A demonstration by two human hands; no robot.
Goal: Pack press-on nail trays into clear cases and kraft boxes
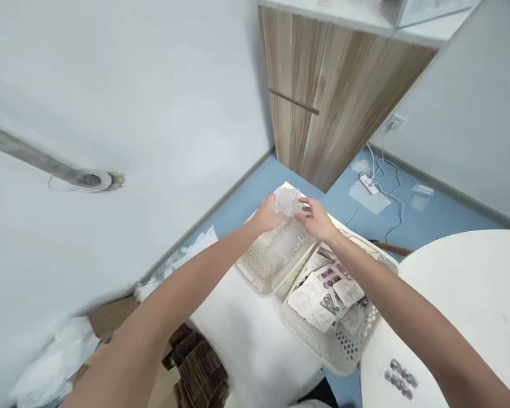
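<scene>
Both hands are at a clear plastic piece [288, 199], which looks like a small blister tray or a few nested ones. My left hand [267, 216] grips its left edge. The fingers of my right hand [317, 220] hold its right edge, slightly spread. Below them is a cream plastic basket [260, 286] with more clear plastic trays [284, 247] inside. Beside it, under my right forearm, a second perforated basket [312, 335] holds printed cards [321, 294] with pictures of dark round items. Part of this basket is hidden by the forearm.
A white round table [463, 272] at right carries a small pack of dark round items [400, 378]. Brown cardboard pieces [202, 368] lie lower left near a white plastic bag [57, 362]. A wood-grain cabinet [323, 85] stands ahead; a power strip [368, 184] lies on the blue floor.
</scene>
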